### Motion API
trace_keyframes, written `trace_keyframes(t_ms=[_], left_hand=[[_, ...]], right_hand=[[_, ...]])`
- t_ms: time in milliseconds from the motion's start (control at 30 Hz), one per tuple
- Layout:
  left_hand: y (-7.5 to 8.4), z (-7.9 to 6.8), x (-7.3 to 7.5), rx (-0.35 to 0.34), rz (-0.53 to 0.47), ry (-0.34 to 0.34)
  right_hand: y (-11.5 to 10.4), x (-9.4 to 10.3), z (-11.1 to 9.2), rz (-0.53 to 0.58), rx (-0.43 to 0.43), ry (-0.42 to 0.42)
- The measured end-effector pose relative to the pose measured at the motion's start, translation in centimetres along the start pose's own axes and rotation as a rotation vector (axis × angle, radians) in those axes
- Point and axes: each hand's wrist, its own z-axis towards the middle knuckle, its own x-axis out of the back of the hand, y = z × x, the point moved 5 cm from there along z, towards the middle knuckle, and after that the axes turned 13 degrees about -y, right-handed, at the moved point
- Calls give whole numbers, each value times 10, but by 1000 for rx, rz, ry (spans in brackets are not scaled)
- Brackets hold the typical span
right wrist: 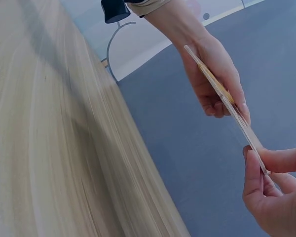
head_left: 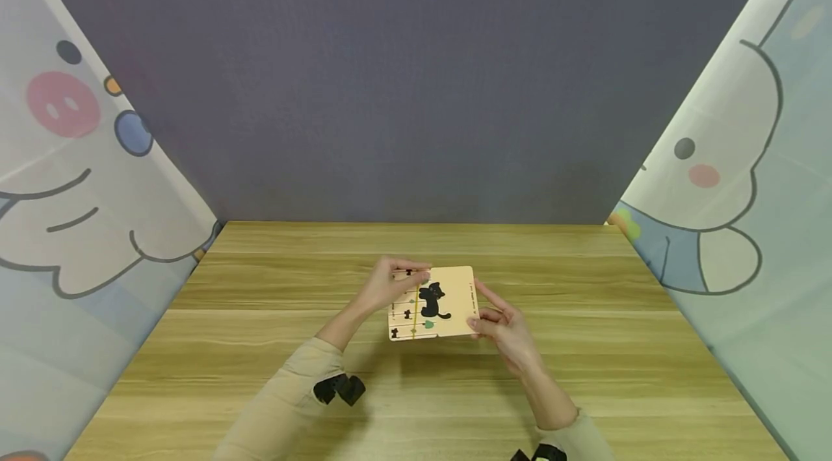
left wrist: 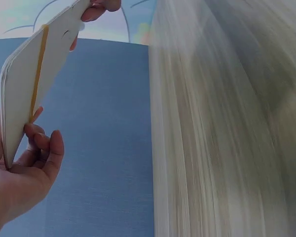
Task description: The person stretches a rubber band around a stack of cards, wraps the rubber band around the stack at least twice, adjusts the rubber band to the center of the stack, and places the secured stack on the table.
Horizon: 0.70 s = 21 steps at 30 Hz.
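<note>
A small cream notebook (head_left: 434, 302) with a black cat on its cover and a yellow elastic band is held above the wooden table (head_left: 260, 345). My left hand (head_left: 390, 286) grips its left edge, fingers curled behind it. My right hand (head_left: 497, 324) pinches the lower right corner between thumb and fingers. In the left wrist view the notebook (left wrist: 27, 84) shows its plain back and the band, with the left hand (left wrist: 24, 168) below it. The right wrist view shows the notebook (right wrist: 227, 106) edge-on, the right hand (right wrist: 274, 190) pinching its near end.
Cartoon-printed fabric panels (head_left: 84, 179) stand on both sides of the table, and a grey-blue backdrop (head_left: 403, 85) closes the far end. Black wrist mounts (head_left: 339, 389) sit on both beige sleeves.
</note>
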Motion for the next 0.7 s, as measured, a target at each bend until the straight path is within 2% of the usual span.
trace_keyframes(t_ms=[167, 533, 700], left_hand=[[5, -1, 4, -35, 33, 40], [27, -10, 11, -80, 209, 242], [37, -21, 10, -113, 212, 360]], right_hand=[[1, 2, 0, 17, 4, -7], [4, 6, 0, 40, 6, 22], [5, 8, 1, 55, 0, 46]])
